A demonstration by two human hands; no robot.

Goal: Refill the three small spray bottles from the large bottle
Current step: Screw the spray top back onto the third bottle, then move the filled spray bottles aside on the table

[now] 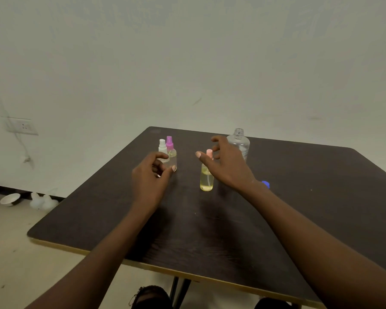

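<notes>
- While the right hand (pixel 227 166) hovers with its fingers spread wide and holding nothing, the pink-capped spray bottle (pixel 206 180) stands upright just under its thumb, near the middle of the dark wood-grain table (pixel 310 197), with yellowish liquid inside.
- The left hand (pixel 149 177) has its fingers loosely curled in front of the white-capped spray bottle (pixel 162 146); I cannot tell whether they touch it.
- The purple-capped spray bottle (pixel 169 144) stands upright just beside the white-capped one, toward the table's far left corner.
- The large clear bottle (pixel 241 142) stands uncapped near the far edge, behind the right hand's fingers.
- A blue cap (pixel 266 184) lies just beside the right wrist, partly hidden.
- Past the left edge, a white bowl (pixel 9 199) sits on the floor.
</notes>
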